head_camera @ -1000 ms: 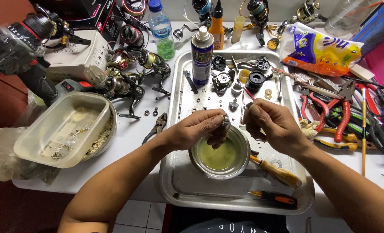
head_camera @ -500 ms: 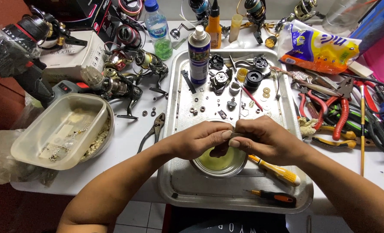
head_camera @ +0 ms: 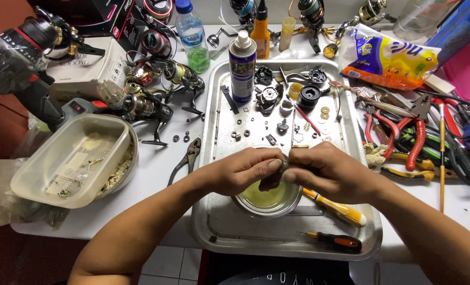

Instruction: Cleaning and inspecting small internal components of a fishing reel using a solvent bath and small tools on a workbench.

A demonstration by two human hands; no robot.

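Hands meet over a small round metal bowl (head_camera: 266, 198) with yellowish liquid, which stands directly under them on the dented silver metal tray (head_camera: 219, 232). The left hand (head_camera: 243, 171) and the right hand (head_camera: 327, 171) are both curled, their fingertips pressed together on a small dark metal part (head_camera: 278, 171) — it is mostly hidden by the fingers, so I cannot tell its exact shape.

Just below the right hand lies a yellow-handled screwdriver (head_camera: 338, 208), and nearer to the person, a black and orange screwdriver (head_camera: 334, 241). Beyond both hands, on the far half of the tray, are many small loose washers, screws and dark reel parts (head_camera: 277, 113), and a tall blue and white spray can (head_camera: 242, 66) stands upright there.

Left of the left hand — off the tray, on the white table — lie dark pliers (head_camera: 188, 158), and further left a cloudy plastic container (head_camera: 68, 158). Right of the right hand, well apart, is a heap of red-handled pliers (head_camera: 404, 132).
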